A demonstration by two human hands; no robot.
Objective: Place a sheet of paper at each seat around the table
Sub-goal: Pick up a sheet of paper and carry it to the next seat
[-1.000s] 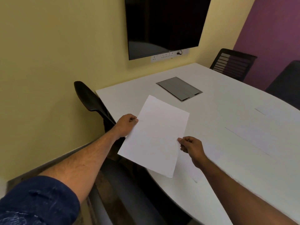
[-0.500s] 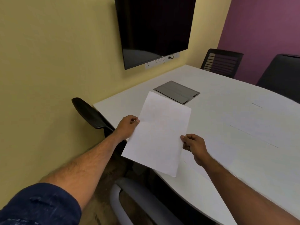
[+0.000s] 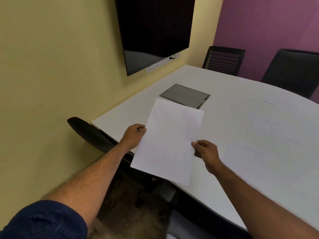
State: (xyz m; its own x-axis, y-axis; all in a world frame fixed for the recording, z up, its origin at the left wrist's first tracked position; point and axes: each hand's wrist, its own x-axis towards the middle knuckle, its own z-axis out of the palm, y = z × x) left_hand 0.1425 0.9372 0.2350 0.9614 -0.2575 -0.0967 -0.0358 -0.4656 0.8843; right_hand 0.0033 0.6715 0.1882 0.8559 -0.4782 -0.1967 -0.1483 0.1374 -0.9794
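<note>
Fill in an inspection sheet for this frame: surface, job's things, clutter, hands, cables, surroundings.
Surface: white table, with a closed grey cable hatch set flush into it.
Job's things: one white sheet of paper held above the table's near edge; faint outlines further right may be sheets already laid, too pale to confirm.
Clutter: nothing seen.
Hands: left hand pinches the sheet's left edge, right hand pinches its right edge.
Cables: a plug with a short lead at the socket strip under the screen.
Surroundings: dark wall screen on a yellow wall, purple wall to the right, black chair beside the left hand, two black chairs on the far side.
</note>
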